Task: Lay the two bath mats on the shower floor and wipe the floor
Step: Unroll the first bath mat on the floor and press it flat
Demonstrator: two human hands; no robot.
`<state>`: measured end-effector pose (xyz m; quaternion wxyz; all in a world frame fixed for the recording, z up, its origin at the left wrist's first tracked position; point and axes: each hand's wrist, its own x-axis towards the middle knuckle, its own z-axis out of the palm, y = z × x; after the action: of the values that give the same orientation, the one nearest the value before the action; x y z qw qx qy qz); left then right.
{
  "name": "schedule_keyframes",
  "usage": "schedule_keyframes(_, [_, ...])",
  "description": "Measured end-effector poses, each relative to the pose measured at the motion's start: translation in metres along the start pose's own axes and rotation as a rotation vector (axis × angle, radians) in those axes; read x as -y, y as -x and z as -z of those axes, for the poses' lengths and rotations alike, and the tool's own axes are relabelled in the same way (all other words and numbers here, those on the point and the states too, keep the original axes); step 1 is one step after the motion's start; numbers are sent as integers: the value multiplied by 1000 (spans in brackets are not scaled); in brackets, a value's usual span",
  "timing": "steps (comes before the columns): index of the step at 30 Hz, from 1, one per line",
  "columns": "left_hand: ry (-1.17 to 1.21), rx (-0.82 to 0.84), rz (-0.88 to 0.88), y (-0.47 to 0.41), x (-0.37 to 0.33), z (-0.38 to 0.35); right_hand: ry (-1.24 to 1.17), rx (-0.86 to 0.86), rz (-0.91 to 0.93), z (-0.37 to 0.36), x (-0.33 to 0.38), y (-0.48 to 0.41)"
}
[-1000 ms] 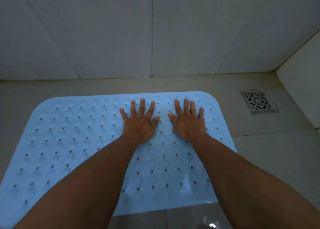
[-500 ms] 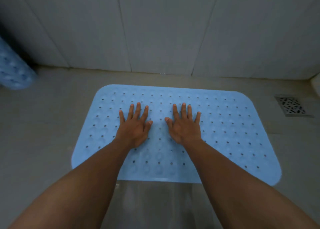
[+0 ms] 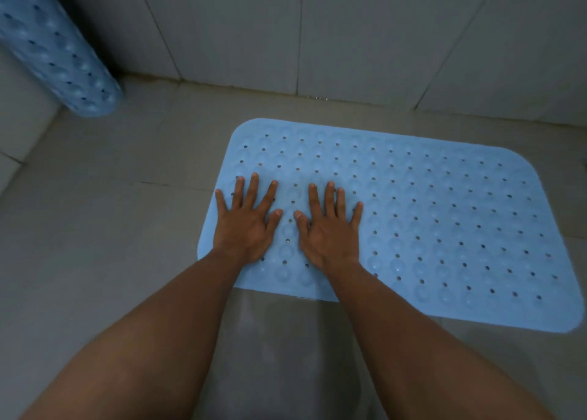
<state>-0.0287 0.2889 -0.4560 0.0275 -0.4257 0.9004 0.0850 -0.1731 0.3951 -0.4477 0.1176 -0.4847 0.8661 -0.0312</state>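
Blue mat [image 3: 444,229] bears flat, spread left hand [image 3: 246,229] and right hand [image 3: 327,235]; better press firmly across toward three o'clock, flattening it

- A light-blue perforated rubber bath mat [image 3: 428,222] lies flat on the grey tiled shower floor [image 3: 111,229].
- The left hand [image 3: 246,224] and right hand [image 3: 328,229] press flat on its left end.
- A second rolled blue perforated mat [image 3: 54,41] leans in the far-left corner.
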Motion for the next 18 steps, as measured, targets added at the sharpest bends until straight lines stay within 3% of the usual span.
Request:
schedule_keyframes(10, [4, -1, 12, -1, 2, 0, 0, -17, -5, -2, -1, -3])
schedule_keyframes(18, [-10, -8, -9, 1, 1, 1, -6, 92, 26, 4, -3, -5])
